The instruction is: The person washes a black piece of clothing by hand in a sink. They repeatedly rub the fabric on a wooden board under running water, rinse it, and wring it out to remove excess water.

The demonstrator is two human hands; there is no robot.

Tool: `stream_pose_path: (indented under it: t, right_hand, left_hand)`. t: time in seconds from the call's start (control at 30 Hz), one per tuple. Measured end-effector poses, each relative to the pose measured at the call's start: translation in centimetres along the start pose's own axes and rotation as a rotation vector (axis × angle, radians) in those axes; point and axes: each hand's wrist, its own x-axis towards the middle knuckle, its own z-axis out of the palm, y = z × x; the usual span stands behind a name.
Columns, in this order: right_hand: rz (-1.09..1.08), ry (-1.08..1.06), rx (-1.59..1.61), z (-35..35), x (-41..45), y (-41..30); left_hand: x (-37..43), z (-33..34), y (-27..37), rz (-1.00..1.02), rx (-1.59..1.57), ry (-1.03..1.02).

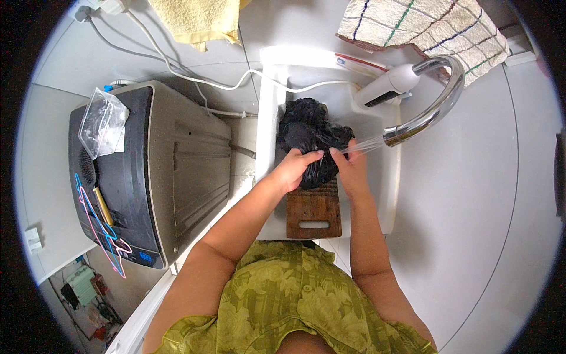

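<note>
A wet black cloth (305, 128), bunched up, lies over a wooden washboard (313, 210) in the white sink (376, 177). My left hand (294, 168) grips its near left side, thumb on top. On the right, my right hand (352, 163) pinches the fabric, and its thumb nearly meets the left one. Water sprays from the chrome faucet spout (391, 136) onto the cloth by my right fingers. The far end of the washboard is hidden under the cloth. Most fingertips are out of sight in its folds.
Left of the sink stands a washing machine (194, 163), with a clear plastic container (104, 124), a brush (87, 170) and hangers (101, 225) on its lid. A white cable (230, 87) runs to the faucet body (389, 84). Towels hang behind, one yellow (199, 20), one checked (420, 26).
</note>
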Motion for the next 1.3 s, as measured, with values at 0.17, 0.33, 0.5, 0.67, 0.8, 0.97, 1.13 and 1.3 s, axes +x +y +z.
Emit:
stream_pose_path:
  t: [0.17,0.33,0.5,0.67,0.8,0.97,1.13,1.3]
  right_hand:
    - [0.004,-0.096,-0.548,0.6,-0.5,-1.8]
    - [0.029,-0.265,-0.72,0.4,-0.9,-4.0]
    - [-0.01,-0.137,-0.323,-0.2,-0.7,-3.7]
    - [0.172,-0.082,-0.121,-0.7,-0.5,-1.7]
    - [0.435,-0.339,-0.1,-1.1,-0.7,1.0]
    - [0.225,-0.116,0.064,-1.0,-0.2,1.8]
    - [0.239,-0.155,0.258,0.0,-0.4,-1.6]
    - [0.462,-0.211,0.186,-0.5,-0.4,-2.1]
  left_hand:
    - [-1.3,1.5,1.0,-0.171,0.008,-0.013]
    - [-1.0,1.1,0.1,-0.187,0.086,0.072]
    - [-0.9,1.2,1.6,-0.099,-0.075,0.02]
    - [0.4,0.5,0.5,0.018,-0.121,0.082]
    - [0.8,-0.6,-1.5,0.001,-0.009,0.08]
    - [0.1,0.3,0.0,-0.119,-0.119,0.013]
    - [1.0,1.6,1.8,-0.14,-0.123,-0.106]
    - [2.6,0.6,0.7,-0.235,0.503,0.043]
